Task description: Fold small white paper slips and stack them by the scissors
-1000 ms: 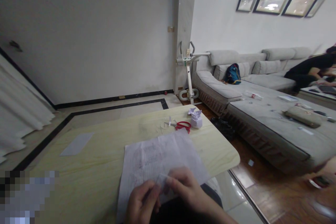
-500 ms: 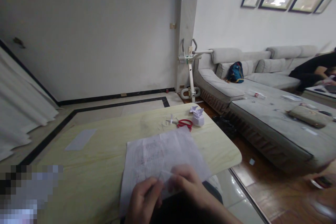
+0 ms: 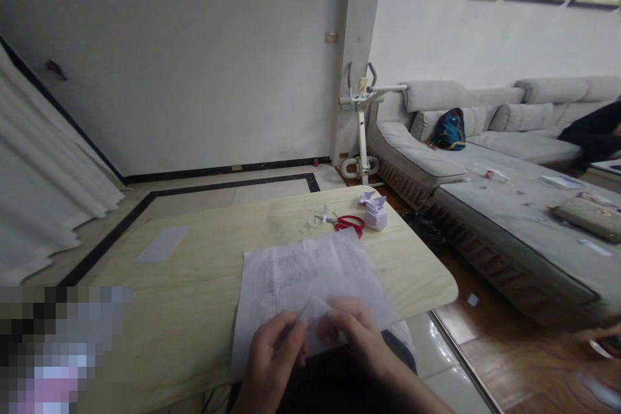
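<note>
My left hand [image 3: 272,352] and my right hand [image 3: 356,336] meet at the near edge of a pale wooden table [image 3: 194,297]. Both pinch a small white piece of paper [image 3: 310,310] between thumb and fingers, just above a large creased white sheet [image 3: 301,278] that lies flat on the table. Farther back on the table lie red-handled scissors [image 3: 350,223], small paper scraps [image 3: 323,215] and a folded white paper shape [image 3: 376,213].
A flat grey sheet [image 3: 162,244] lies at the table's far left. A grey sectional sofa [image 3: 485,194] with a blue backpack [image 3: 449,129] fills the right. Another person's dark sleeve [image 3: 592,132] shows at the right edge. A white exercise machine [image 3: 361,123] stands by the pillar.
The view has swung a little to the left and up, so the table and sofa shifted right in frame. My hands stay together, pinching the small paper, now slightly higher over the sheet.
</note>
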Action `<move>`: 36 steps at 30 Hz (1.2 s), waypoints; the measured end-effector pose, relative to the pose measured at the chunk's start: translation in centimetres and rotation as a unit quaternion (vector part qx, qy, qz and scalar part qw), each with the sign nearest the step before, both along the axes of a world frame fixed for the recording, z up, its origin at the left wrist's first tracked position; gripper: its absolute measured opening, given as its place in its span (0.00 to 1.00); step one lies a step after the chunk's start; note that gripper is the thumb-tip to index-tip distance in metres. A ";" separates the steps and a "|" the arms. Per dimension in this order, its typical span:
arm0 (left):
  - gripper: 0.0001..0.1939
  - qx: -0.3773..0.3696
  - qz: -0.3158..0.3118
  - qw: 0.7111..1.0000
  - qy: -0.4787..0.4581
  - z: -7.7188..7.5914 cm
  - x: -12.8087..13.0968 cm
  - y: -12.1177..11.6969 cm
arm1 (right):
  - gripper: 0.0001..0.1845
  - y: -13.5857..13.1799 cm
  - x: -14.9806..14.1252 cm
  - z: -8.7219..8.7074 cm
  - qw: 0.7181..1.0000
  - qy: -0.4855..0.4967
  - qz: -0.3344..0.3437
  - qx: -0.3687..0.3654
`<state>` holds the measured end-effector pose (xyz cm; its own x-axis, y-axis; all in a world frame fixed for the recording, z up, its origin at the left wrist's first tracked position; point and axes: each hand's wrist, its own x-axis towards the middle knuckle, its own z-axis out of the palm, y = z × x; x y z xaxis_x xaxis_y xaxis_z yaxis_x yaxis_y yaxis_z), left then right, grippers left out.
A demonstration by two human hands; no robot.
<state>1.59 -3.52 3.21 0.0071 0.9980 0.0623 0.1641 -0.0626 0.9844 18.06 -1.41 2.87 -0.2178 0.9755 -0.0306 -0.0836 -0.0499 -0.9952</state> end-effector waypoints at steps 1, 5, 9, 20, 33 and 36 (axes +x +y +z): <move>0.19 0.002 0.002 1.000 0.003 0.1 0.0 0.0 | 0.19 0.0 0.0 0.0 1.000 0.000 0.002 0.002; 0.19 0.010 -0.011 0.999 0.030 -0.1 -0.2 0.2 | 0.19 0.1 -0.1 -0.2 1.000 0.003 0.003 -0.003; 0.20 0.032 -0.029 0.997 0.060 -0.4 -0.5 0.4 | 0.20 0.3 0.1 -0.7 1.000 0.001 0.006 -0.018; 0.16 0.090 -0.064 0.979 0.169 -1.3 -0.8 0.5 | 0.23 0.4 -0.2 -0.6 1.000 -0.008 0.004 0.010; 0.12 0.194 -0.082 0.948 0.240 -2.6 -1.1 0.8 | 0.24 0.5 -0.4 -1.1 0.999 0.018 -0.010 -0.031; 0.13 0.216 -0.092 0.941 0.244 -2.3 -1.1 0.8 | 0.24 0.5 -0.4 -1.1 1.000 0.003 -0.011 -0.016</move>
<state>0.51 -2.69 0.96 0.3106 0.8590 0.4070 0.5374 -0.5119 0.6702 17.71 -0.89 1.76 -0.1973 0.9785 -0.0598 -0.0905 -0.0789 -0.9928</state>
